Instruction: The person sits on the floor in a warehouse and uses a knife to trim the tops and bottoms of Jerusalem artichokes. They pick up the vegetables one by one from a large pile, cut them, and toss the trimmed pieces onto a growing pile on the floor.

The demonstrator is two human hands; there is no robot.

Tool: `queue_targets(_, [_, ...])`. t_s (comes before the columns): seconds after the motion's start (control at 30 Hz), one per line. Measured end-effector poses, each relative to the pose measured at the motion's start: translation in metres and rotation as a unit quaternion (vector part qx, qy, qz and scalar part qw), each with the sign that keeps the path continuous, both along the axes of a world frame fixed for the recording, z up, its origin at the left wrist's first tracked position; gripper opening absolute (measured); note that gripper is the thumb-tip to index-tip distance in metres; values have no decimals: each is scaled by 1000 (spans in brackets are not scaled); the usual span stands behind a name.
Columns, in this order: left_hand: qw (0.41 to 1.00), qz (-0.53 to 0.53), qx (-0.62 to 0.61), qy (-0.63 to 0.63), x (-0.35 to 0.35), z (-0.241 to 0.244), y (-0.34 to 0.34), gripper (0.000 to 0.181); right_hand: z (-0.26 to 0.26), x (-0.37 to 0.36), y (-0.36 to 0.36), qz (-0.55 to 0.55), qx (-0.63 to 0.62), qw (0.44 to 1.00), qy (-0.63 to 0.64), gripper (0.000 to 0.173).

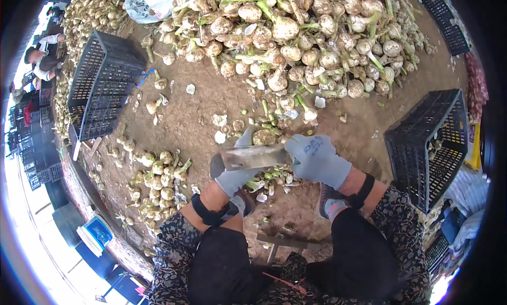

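Observation:
My right hand (315,158), in a grey work glove, is closed around the near end of a broad metal blade (255,156), possibly a cleaver; its handle is hidden in the fist. The blade lies flat across my gloved left hand (237,178) and covers most of its fingers. Just beyond the blade's upper edge, beside a raised left finger, is a soil-stained garlic bulb (264,137); whether that hand grips it is hidden. Cut green stems (273,174) and papery scraps lie on the dirt below the hands.
A large heap of garlic (293,47) rises in front, and a smaller pile (160,178) lies left. Black plastic crates stand left (105,83) and right (427,146). A low stand (289,241) sits between my legs. A person (43,57) is at far left near a blue-labelled bucket (95,233).

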State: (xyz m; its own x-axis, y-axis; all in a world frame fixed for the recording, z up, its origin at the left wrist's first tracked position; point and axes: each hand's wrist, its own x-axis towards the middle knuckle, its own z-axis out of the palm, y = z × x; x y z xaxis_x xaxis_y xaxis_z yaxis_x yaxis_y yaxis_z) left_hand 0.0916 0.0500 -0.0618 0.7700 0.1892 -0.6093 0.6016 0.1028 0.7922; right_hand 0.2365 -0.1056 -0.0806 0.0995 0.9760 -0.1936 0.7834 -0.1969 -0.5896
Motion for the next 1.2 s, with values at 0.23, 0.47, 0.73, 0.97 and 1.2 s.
queue_targets(0.23, [999, 19, 44, -25, -6, -19, -7, 49, 1, -6, -5, -18, -4, 1000, 7, 21])
queue_targets(0.47, [985, 47, 110, -125, -25, -42, -14, 52, -22, 1, -6, 2, -39, 999, -12, 21])
queue_targets(0.73, [961, 122, 234, -85, 4, 10, -12, 49, -60, 71, -58, -234, 9, 970, -65, 26])
queue_targets(0.97, [962, 54, 251, -93, -7, -20, -6, 63, -1, 27, -18, -172, 151, 973, 30, 21])
queue_targets(1.2, [966, 189, -123, -125, 3, -1, -12, 67, 18, 2, -6, -26, 24, 999, -26, 21])
